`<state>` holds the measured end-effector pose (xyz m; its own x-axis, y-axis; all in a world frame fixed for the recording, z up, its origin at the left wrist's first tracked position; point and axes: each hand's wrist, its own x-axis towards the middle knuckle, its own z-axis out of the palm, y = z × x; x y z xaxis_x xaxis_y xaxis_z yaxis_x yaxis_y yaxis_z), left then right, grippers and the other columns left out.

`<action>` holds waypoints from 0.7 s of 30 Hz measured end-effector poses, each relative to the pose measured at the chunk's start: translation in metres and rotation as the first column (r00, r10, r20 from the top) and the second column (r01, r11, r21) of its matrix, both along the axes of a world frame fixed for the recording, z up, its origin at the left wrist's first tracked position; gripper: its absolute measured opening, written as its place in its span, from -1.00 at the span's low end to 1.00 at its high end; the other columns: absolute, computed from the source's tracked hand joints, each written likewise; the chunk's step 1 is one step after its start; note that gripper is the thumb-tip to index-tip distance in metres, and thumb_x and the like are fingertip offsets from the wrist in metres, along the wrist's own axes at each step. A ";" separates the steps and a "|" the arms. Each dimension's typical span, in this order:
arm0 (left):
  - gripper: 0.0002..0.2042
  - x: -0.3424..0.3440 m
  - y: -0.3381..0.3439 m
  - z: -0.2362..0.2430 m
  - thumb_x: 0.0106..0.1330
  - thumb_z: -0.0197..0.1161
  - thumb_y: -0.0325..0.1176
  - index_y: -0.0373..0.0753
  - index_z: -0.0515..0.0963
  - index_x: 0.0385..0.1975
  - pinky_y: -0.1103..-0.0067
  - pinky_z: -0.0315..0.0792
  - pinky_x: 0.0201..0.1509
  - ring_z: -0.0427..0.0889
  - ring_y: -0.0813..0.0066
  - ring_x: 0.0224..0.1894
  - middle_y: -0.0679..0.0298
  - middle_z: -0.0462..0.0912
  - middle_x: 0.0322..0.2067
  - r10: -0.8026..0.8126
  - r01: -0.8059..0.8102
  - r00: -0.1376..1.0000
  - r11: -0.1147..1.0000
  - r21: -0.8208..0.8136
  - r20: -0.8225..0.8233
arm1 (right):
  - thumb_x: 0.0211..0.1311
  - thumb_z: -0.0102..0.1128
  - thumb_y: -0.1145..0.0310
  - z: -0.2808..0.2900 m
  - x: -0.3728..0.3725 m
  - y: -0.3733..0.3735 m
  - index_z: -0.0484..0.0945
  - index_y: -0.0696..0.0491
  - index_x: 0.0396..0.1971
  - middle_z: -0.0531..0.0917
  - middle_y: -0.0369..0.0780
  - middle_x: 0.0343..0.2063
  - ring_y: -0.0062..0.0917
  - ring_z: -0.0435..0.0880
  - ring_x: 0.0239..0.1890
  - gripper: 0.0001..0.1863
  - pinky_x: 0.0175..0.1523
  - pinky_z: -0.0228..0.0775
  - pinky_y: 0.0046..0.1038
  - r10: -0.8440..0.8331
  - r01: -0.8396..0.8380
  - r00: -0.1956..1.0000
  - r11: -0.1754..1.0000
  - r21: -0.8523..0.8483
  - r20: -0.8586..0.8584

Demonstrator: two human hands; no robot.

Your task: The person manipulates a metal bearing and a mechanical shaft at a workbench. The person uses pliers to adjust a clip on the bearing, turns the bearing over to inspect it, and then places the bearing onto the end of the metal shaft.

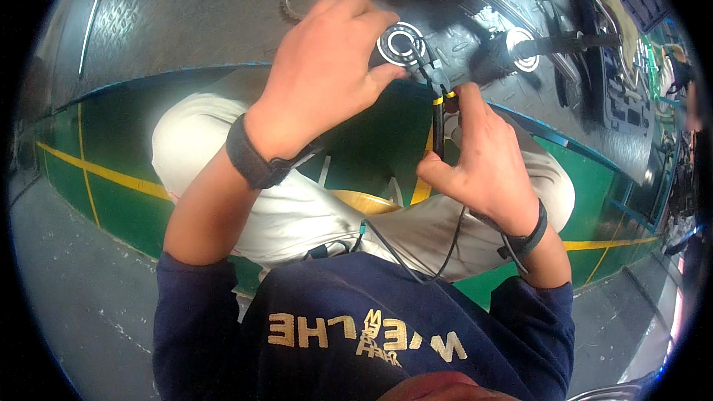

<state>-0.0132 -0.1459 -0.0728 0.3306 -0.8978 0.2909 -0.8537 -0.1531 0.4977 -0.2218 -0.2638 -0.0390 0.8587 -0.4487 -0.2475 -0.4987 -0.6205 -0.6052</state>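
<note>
One toothed ring lay on the metal bench beyond the left hand, whose thumb and fingers were clasped around the ball bearing near the bench's edge, probably to steady it. Tips of the pliers reached over the bearing's face; whether they touched, I couldn't tell. The right hand was wrapped around their handles, seemingly to control their angle.
</note>
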 end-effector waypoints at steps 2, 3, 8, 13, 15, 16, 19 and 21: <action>-0.53 0.000 -0.001 0.001 0.10 0.55 -0.25 -0.24 0.67 0.03 0.31 0.50 0.09 0.61 0.04 -0.01 0.14 0.65 -0.12 -0.003 0.003 1.000 1.000 -0.008 -0.003 | -0.10 0.37 0.30 0.000 -0.001 -0.003 0.35 0.23 -0.06 0.61 0.17 -0.30 0.23 0.60 -0.19 -0.41 -0.08 0.46 -0.03 0.016 -0.016 1.000 1.000 0.004 0.012; -0.54 0.000 -0.001 0.002 0.11 0.55 -0.26 -0.25 0.67 0.03 0.31 0.50 0.09 0.61 0.03 -0.01 0.14 0.66 -0.11 -0.005 0.005 1.000 1.000 0.000 -0.013 | -0.10 0.36 0.30 0.002 0.000 -0.004 0.34 0.23 -0.07 0.61 0.18 -0.31 0.23 0.60 -0.20 -0.41 -0.09 0.46 -0.02 0.016 -0.016 1.000 1.000 0.016 -0.007; -0.53 0.002 -0.002 0.005 0.11 0.54 -0.30 -0.25 0.67 0.05 0.31 0.50 0.11 0.61 0.02 0.01 0.14 0.66 -0.10 -0.008 0.008 1.000 1.000 0.023 -0.025 | -0.10 0.34 0.31 0.001 0.000 -0.010 0.33 0.24 -0.08 0.60 0.19 -0.34 0.25 0.58 -0.22 -0.42 -0.12 0.43 0.00 0.035 -0.034 0.999 0.999 0.043 -0.017; -0.54 0.010 -0.006 0.009 0.16 0.48 -0.37 -0.24 0.65 0.11 0.29 0.49 0.15 0.58 0.06 0.06 0.14 0.64 -0.03 -0.085 0.085 0.996 0.995 0.057 0.006 | -0.10 0.33 0.31 0.005 0.000 -0.018 0.33 0.28 -0.08 0.54 0.23 -0.46 0.27 0.56 -0.30 -0.42 -0.19 0.41 0.01 0.080 -0.080 0.997 0.995 0.060 -0.009; -0.54 0.013 -0.007 0.010 0.17 0.46 -0.38 -0.23 0.64 0.12 0.29 0.49 0.15 0.58 0.08 0.07 0.16 0.64 -0.01 -0.107 0.104 0.994 0.992 0.066 0.037 | -0.10 0.33 0.31 0.012 0.004 -0.023 0.33 0.28 -0.08 0.52 0.22 -0.49 0.27 0.55 -0.32 -0.42 -0.21 0.40 0.02 0.103 -0.100 0.994 0.993 0.064 -0.047; -0.54 0.014 -0.005 0.010 0.18 0.45 -0.40 -0.23 0.63 0.13 0.29 0.50 0.16 0.58 0.10 0.07 0.17 0.63 0.01 -0.126 0.120 0.990 0.989 0.086 0.069 | -0.10 0.33 0.31 0.015 0.006 -0.024 0.34 0.29 -0.09 0.50 0.21 -0.53 0.27 0.55 -0.34 -0.42 -0.22 0.39 0.02 0.129 -0.123 0.988 0.989 0.079 -0.081; -0.54 0.024 -0.006 0.003 0.19 0.43 -0.40 -0.21 0.63 0.14 0.30 0.51 0.16 0.58 0.12 0.07 0.20 0.62 0.02 -0.207 0.196 0.966 0.977 0.080 0.157 | -0.09 0.32 0.30 0.030 0.011 -0.031 0.34 0.29 -0.08 0.48 0.19 -0.58 0.27 0.53 -0.37 -0.42 -0.24 0.38 0.03 0.181 -0.177 0.967 0.984 0.034 -0.180; -0.54 0.030 -0.007 0.001 0.19 0.44 -0.39 -0.21 0.63 0.14 0.29 0.51 0.15 0.58 0.12 0.07 0.21 0.62 0.02 -0.223 0.215 0.962 0.974 0.066 0.158 | -0.09 0.33 0.29 0.031 0.011 -0.037 0.35 0.29 -0.08 0.48 0.18 -0.58 0.24 0.52 -0.40 -0.41 -0.27 0.36 0.00 0.230 -0.235 0.959 0.972 -0.010 -0.168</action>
